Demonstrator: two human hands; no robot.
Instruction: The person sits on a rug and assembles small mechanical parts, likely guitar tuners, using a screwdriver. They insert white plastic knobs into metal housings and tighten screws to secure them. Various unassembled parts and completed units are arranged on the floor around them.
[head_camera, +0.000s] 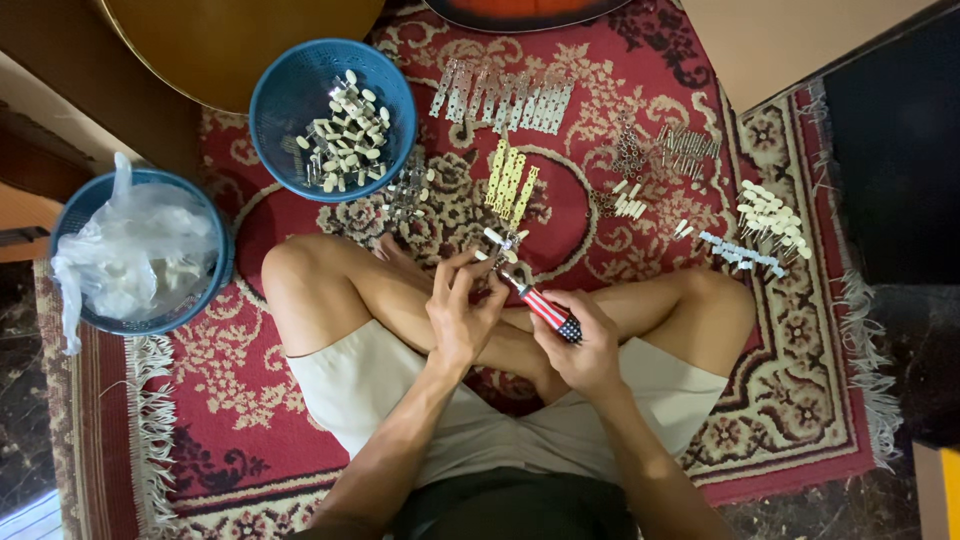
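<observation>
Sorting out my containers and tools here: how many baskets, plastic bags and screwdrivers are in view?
Blue baskets: 2
White plastic bag: 1
Screwdriver, in the right hand: 1
Total: 4

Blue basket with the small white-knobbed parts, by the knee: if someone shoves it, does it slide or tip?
The blue basket looks like thin mesh plastic, so probably light. It is wide and low with parts spread over its bottom, so tipping seems unlikely. On the patterned rug it would likely drag rather than glide, and the loose parts may shift.
</observation>
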